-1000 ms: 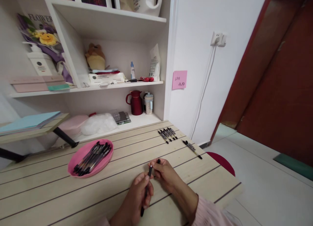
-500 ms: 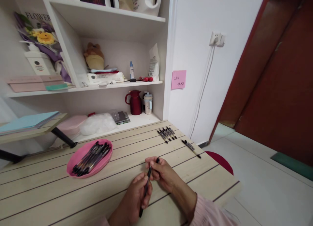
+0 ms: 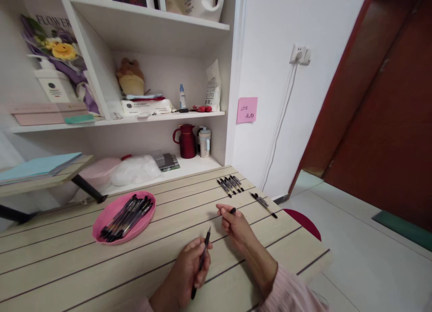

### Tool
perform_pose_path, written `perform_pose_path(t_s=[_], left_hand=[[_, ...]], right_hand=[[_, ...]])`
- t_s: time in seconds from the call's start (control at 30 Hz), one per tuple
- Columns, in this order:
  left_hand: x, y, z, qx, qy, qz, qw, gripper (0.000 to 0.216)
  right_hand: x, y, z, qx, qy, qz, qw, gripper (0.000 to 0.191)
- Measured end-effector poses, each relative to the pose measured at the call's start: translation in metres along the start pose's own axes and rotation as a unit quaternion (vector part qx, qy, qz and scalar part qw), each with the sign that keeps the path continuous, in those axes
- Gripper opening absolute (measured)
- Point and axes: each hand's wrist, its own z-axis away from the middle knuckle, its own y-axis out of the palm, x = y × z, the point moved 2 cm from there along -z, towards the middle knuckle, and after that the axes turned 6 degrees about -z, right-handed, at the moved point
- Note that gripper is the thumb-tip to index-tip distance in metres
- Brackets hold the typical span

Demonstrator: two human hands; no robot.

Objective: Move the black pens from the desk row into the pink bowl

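My left hand [image 3: 187, 272] is closed around a black pen [image 3: 201, 260], tip pointing up and away over the wooden table [image 3: 67, 267]. My right hand [image 3: 236, 224] sits a little farther right, fingers pinched on a small black pen cap [image 3: 232, 210]. The two hands are apart. A pink tray [image 3: 101, 220] with several black pens lies to the left. Several pen caps [image 3: 230, 185] lie in a row at the far right of the table, with a loose pen [image 3: 263, 204] beside them.
White shelves [image 3: 151, 116] behind the table hold a red jug [image 3: 186, 141], bottles, a plush toy and boxes. A pink note [image 3: 247, 109] sticks on the wall. The table's right edge drops to a tiled floor with a red stool [image 3: 305, 222] and a red door beyond.
My right hand has pulled the cap off the pen's tip and moved right and away. The left hand still holds the pen, now uncapped.
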Motion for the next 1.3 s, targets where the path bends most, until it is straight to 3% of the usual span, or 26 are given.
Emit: perform_pose_path(t_s=[0.13, 0.2, 0.27, 0.33, 0.4, 0.47, 0.53, 0.6, 0.7, 0.93, 1.1, 1.2, 1.3], left_hand=[[0.0, 0.0, 0.001, -0.012, 0.0, 0.001, 1.0, 0.019], [-0.001, 0.0, 0.001, -0.011, 0.001, 0.001, 1.0, 0.019], [-0.001, 0.001, 0.001, -0.005, 0.004, -0.003, 1.0, 0.018], [-0.002, 0.002, 0.001, 0.003, 0.006, -0.01, 1.0, 0.017], [-0.002, 0.001, 0.0, 0.007, 0.005, -0.017, 1.0, 0.016], [-0.002, 0.001, 0.0, 0.008, 0.003, -0.021, 1.0, 0.017], [-0.001, 0.0, -0.001, 0.007, 0.002, -0.023, 1.0, 0.018], [0.0, -0.001, -0.001, 0.006, 0.003, -0.024, 1.0, 0.018], [0.0, -0.001, -0.002, 0.004, 0.007, -0.028, 1.0, 0.018], [0.0, -0.001, -0.001, 0.005, 0.009, -0.032, 0.999, 0.019], [-0.001, 0.0, 0.0, 0.002, 0.005, -0.032, 0.999, 0.019], [-0.001, 0.001, -0.001, 0.002, 0.004, -0.033, 0.999, 0.018], [-0.002, 0.001, -0.001, 0.005, 0.007, -0.034, 0.999, 0.017]], right_hand=[[0.012, -0.028, -0.012, -0.03, -0.014, 0.192, 0.981, 0.028], [0.022, -0.045, -0.017, -0.026, -0.027, 0.326, 0.945, 0.018], [0.034, -0.06, -0.019, -0.032, -0.052, 0.493, 0.868, 0.012], [0.044, -0.07, -0.02, -0.049, -0.075, 0.639, 0.764, 0.012], [0.049, -0.073, -0.019, -0.059, -0.084, 0.728, 0.678, 0.015], [0.048, -0.072, -0.018, -0.052, -0.092, 0.768, 0.632, 0.019], [0.044, -0.068, -0.017, -0.042, -0.105, 0.784, 0.61, 0.02], [0.039, -0.065, -0.017, -0.031, -0.121, 0.787, 0.604, 0.021], [0.035, -0.06, -0.018, 0.002, -0.152, 0.767, 0.623, 0.021], [0.028, -0.045, -0.019, 0.172, -0.25, 0.616, 0.727, 0.02], [0.023, -0.042, -0.021, 0.155, -0.27, 0.538, 0.783, 0.019], [0.023, -0.039, -0.02, 0.165, -0.282, 0.545, 0.772, 0.02], [0.019, -0.029, -0.014, 0.236, -0.299, 0.571, 0.727, 0.019]])
